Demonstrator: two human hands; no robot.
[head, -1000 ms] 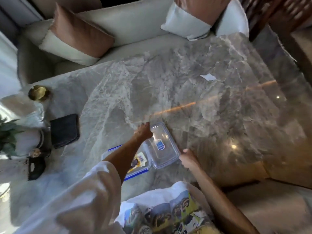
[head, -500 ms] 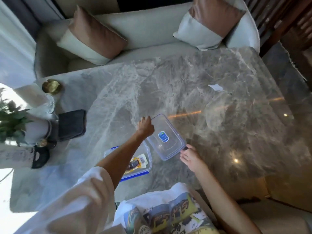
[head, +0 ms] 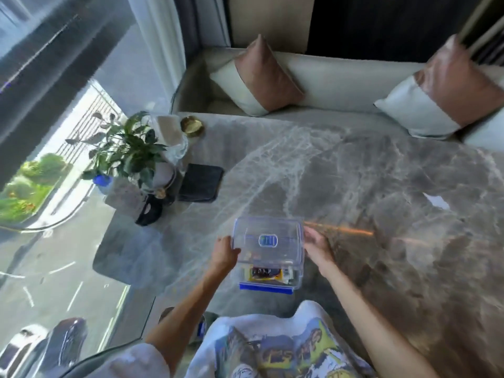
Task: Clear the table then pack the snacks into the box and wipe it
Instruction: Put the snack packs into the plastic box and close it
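Note:
A clear plastic lid point(head: 268, 241) with a blue label hangs tilted over the clear snack box point(head: 297, 279), which has blue clips and rests on the grey marble table point(head: 381, 173). My left hand point(head: 223, 253) grips the lid's left edge. My right hand point(head: 317, 248) holds its right edge. Inside the box I see a yellow and dark snack packet point(head: 266, 273) below the lid's near edge. The far part of the box is hidden behind the lid.
At the table's left end stand a potted plant point(head: 128, 148), a black wallet point(head: 201, 182), a gold dish point(head: 192, 126) and a small black object point(head: 148, 211). A white paper scrap point(head: 436, 201) lies at the right. A sofa with cushions point(head: 261, 77) runs behind the table.
The lid lay beside the box with my left hand on its far corner; now both hands hold it by its sides above the box. The camera has swung left and up.

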